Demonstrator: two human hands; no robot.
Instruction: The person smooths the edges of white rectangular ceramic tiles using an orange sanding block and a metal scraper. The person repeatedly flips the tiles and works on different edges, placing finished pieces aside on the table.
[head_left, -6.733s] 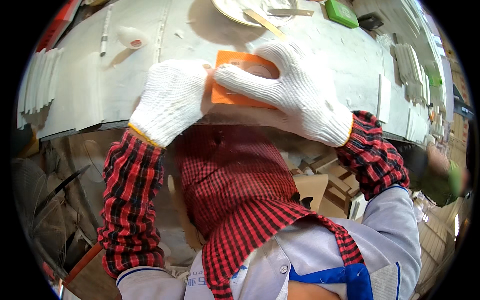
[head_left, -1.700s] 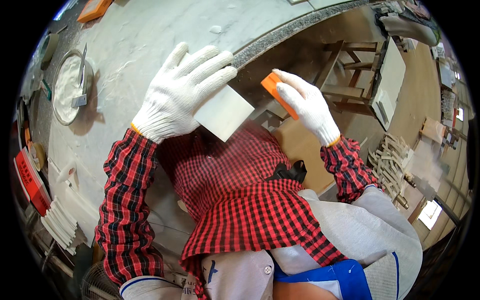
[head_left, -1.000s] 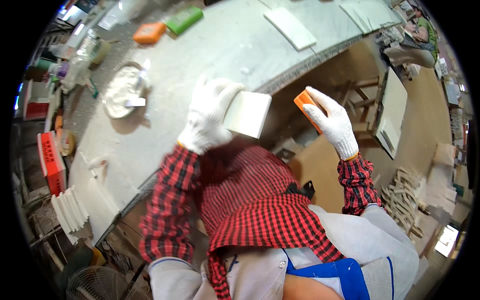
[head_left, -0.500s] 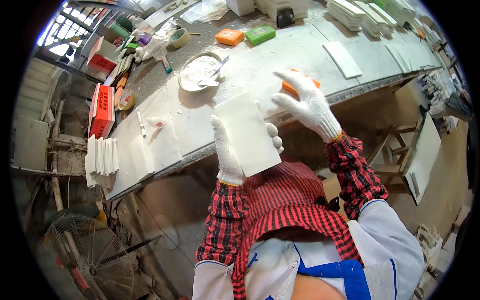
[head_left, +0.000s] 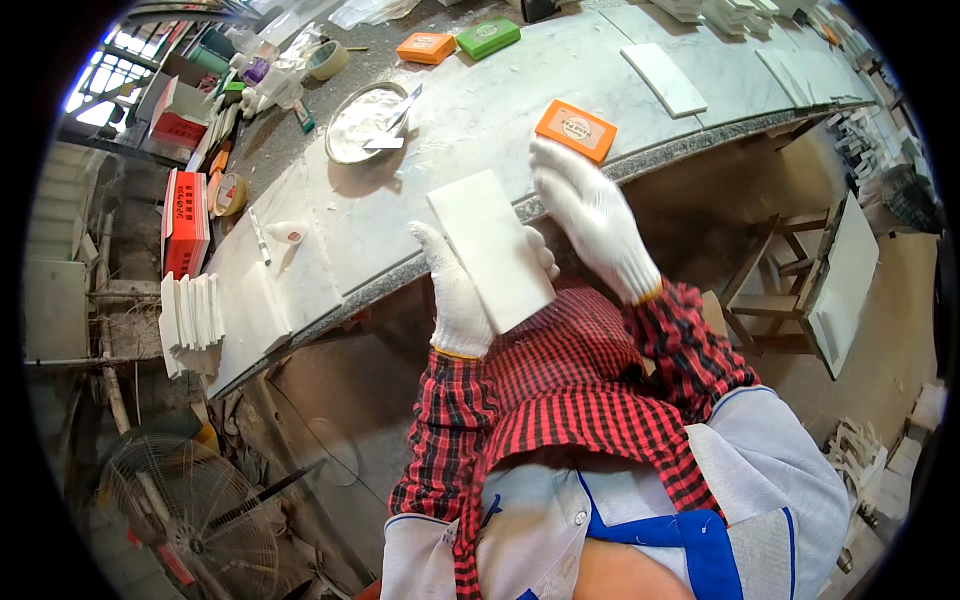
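My left hand (head_left: 455, 300), in a white knitted glove, grips a white rectangular stone tile (head_left: 492, 250) by its sides, tilted in front of my apron. The thumb lies along the near left edge and the fingertips come round the right edge. My right hand (head_left: 592, 222), gloved the same way, is held off the tile to its right, with fingers stretched out and nothing in them. Just beyond those fingertips an orange sanding block (head_left: 576, 131) lies on the stone-topped table (head_left: 390, 235). Whether the fingertips touch it I cannot tell.
A bowl of white paste (head_left: 365, 122) with a scraper across it stands behind the tile. An orange block (head_left: 426, 47) and a green block (head_left: 488, 38) lie farther back. Stacked tiles (head_left: 190, 315) stand at left, a single tile (head_left: 663, 78) at right, and a fan (head_left: 190, 520) below left.
My right hand has drawn back toward me from over the orange sanding block, which now shows almost whole. The view has shifted a little; the left hand still holds the tile.
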